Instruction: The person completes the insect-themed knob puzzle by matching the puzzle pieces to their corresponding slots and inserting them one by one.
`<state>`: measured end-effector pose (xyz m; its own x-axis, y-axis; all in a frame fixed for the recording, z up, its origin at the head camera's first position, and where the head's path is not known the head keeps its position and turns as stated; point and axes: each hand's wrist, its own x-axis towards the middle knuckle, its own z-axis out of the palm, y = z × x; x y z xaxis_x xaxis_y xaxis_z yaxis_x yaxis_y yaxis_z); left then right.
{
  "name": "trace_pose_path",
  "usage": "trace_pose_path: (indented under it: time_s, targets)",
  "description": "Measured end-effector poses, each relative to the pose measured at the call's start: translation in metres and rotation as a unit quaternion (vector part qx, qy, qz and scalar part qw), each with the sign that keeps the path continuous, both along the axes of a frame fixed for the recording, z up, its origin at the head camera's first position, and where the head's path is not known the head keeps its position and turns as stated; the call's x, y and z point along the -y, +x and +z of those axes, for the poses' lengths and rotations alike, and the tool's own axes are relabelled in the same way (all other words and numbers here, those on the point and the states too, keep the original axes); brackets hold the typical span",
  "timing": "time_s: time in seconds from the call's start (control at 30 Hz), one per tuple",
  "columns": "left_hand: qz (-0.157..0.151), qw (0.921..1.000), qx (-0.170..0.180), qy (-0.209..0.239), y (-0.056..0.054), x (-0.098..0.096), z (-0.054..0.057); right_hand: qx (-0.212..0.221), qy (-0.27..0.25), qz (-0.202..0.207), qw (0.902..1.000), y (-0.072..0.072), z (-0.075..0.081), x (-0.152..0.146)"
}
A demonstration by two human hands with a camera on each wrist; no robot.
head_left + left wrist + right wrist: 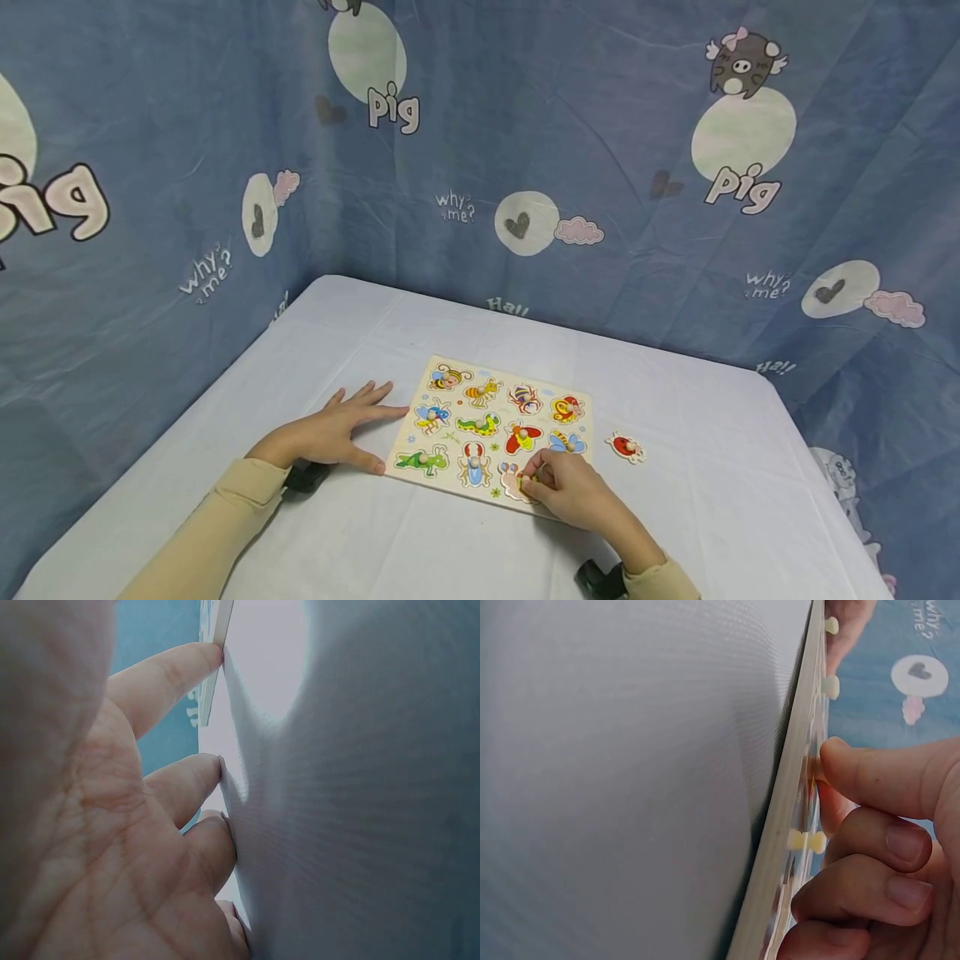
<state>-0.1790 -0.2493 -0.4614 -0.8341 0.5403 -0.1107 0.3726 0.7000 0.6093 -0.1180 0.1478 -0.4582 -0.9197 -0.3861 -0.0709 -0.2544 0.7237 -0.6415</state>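
Observation:
A wooden peg puzzle board [450,437] with several insect pieces, each with a small knob, lies on the white table. My right hand [573,490] pinches the knob of a pinkish, snail-like puzzle piece [512,483] over the front row, near the front right corner. In the right wrist view its thumb [877,776] is at the knob, low over the board, the other fingers curled. Whether the piece sits fully flush I cannot tell. My left hand [330,429] lies with spread fingers, thumb and index finger touching the board's left edge. The right hand hides the front right corner.
A red ladybug piece [626,447] lies on the white tablecloth [720,500] to the right of the board. Behind and left of the table hangs a blue printed curtain [630,275]. A black wrist camera [600,579] is under the right wrist.

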Motion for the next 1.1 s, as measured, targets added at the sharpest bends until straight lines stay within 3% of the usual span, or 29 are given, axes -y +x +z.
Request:
trace_pose_path:
  time_s: [1.1]
  targets:
    - [0.000,1.0000,-0.003,0.002,-0.0018,0.0008,-0.0037,0.017,-0.014,0.010,0.9997,-0.0033,0.0009,-0.0041]
